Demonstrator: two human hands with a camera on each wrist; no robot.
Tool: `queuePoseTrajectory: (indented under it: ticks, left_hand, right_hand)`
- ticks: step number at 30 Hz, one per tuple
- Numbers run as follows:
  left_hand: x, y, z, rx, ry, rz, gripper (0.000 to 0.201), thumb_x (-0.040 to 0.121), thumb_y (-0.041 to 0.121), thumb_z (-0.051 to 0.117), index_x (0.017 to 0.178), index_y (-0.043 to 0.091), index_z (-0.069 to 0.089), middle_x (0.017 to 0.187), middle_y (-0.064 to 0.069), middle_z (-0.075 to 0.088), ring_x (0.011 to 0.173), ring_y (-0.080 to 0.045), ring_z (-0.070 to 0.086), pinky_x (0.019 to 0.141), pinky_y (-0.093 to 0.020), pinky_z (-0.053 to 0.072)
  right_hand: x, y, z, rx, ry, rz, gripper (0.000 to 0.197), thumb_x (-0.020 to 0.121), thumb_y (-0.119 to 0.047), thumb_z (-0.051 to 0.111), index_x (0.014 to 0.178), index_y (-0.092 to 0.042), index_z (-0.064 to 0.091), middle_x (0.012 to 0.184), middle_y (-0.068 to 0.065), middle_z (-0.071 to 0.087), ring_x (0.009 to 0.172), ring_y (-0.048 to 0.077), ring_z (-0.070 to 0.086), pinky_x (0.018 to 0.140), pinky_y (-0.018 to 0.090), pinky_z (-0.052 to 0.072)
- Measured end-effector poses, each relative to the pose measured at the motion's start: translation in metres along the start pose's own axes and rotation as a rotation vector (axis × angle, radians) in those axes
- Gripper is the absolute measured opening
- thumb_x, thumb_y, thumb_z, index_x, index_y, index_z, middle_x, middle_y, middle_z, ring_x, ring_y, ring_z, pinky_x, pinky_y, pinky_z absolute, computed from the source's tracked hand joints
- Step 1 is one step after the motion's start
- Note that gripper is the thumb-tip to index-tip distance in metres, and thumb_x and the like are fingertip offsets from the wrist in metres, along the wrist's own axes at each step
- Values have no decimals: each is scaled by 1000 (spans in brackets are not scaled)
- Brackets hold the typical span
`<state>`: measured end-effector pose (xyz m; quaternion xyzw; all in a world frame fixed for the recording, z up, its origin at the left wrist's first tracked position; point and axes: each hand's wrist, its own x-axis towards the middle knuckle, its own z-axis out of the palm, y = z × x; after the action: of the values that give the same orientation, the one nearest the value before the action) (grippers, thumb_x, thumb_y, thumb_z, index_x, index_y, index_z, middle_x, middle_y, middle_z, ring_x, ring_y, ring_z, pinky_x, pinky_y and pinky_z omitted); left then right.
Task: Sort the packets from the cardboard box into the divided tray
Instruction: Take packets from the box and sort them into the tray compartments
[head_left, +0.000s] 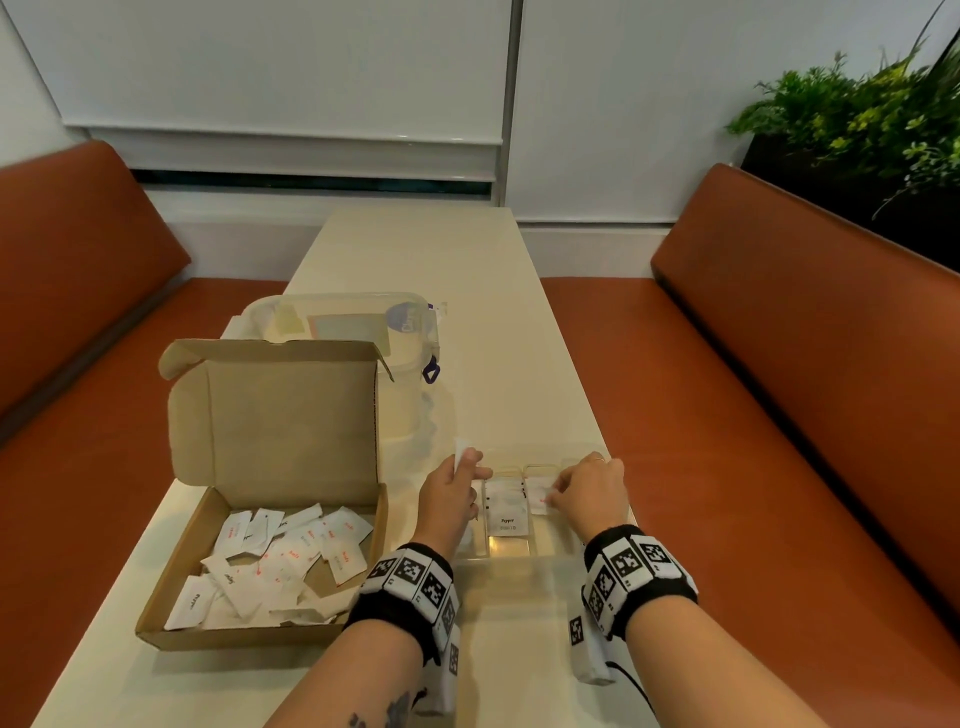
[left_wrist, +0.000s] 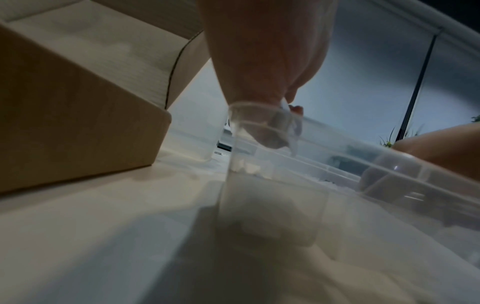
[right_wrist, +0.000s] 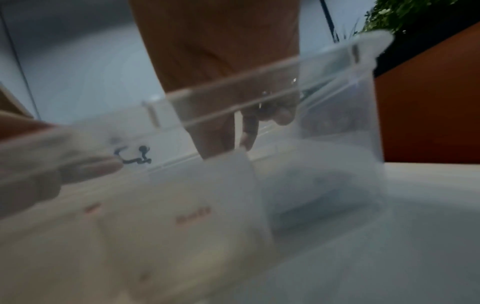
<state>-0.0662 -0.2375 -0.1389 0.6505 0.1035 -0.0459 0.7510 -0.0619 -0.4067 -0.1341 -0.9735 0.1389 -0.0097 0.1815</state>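
Note:
The open cardboard box (head_left: 270, 551) lies at the table's left with several white packets (head_left: 291, 561) inside. The clear divided tray (head_left: 511, 552) sits to its right. My left hand (head_left: 470, 463) hovers over the tray's left end and pinches a white packet (head_left: 461, 451) upright; in the left wrist view that packet (left_wrist: 294, 127) shows edge-on below the fingers. My right hand (head_left: 553, 494) pinches a red-printed salt packet (head_left: 540, 496) down in a right compartment, the same packet (right_wrist: 207, 195) seen through the tray wall (right_wrist: 259, 82). A pepper packet (head_left: 506, 512) lies in the middle compartment.
A clear lidded container (head_left: 363, 332) stands behind the box's raised lid (head_left: 291, 415). Orange benches (head_left: 779, 415) flank the narrow table (head_left: 441, 260). A plant (head_left: 857, 114) is at the far right.

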Motion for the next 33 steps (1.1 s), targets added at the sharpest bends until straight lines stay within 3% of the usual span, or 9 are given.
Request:
queuePoseTrajectory:
  ticks: [3,8,14,21,25,30,33]
  left_hand:
    - [0,0,-1,1,-2,-1,20,99,31,46,97,18,61,94,-6,68,50,-9,36,46,-19,36]
    - [0,0,0,15,-4,-3,20,99,32,46,97,20,61,96,-6,68,51,-9,36,48,-21,37]
    - [0,0,-1,30,-10,-2,19,99,33,46,98,20,61,98,-6,68,52,-9,37,50,-22,39]
    - [-1,2,-2,36,-20,-22,24,99,33,46,105,15,61,99,-6,69,52,-9,39,52,-23,39]
    - [1,6,-1,-80,-37,-102,24,98,23,43,111,9,58,97,-9,68,43,-6,39,44,-20,36]
    - [0,10,-2,-260,-39,-144,27,95,11,35,110,2,56,91,-13,67,46,-8,45,43,-20,41]
    - [-1,18,-1,-386,-35,-113,23,98,4,31,99,1,53,95,-20,63,72,-20,61,63,-26,53]
  right_hand:
    - [-1,0,4,-84,0,-58,16,85,-31,67,95,-19,71,113,2,53,111,20,41,91,31,47]
    - [-5,1,12,-112,15,-140,18,85,-25,62,100,-17,60,111,1,49,106,20,39,82,29,45]
    - [-3,0,15,-61,47,-119,21,83,-20,61,104,-17,56,111,1,48,104,20,39,78,29,45]
    - [-3,3,18,-59,65,-165,12,88,-24,60,94,-18,69,109,-1,48,104,18,38,80,28,48]
    - [-4,2,17,-80,52,-176,12,88,-23,60,96,-18,67,110,1,48,105,19,39,80,28,47]
    - [-9,-10,8,174,164,-180,13,86,-30,64,88,-17,64,94,-5,49,97,15,42,74,24,39]
    - [-18,-31,-1,460,66,-204,19,87,-32,65,78,-15,61,75,-1,61,74,13,54,62,22,38]
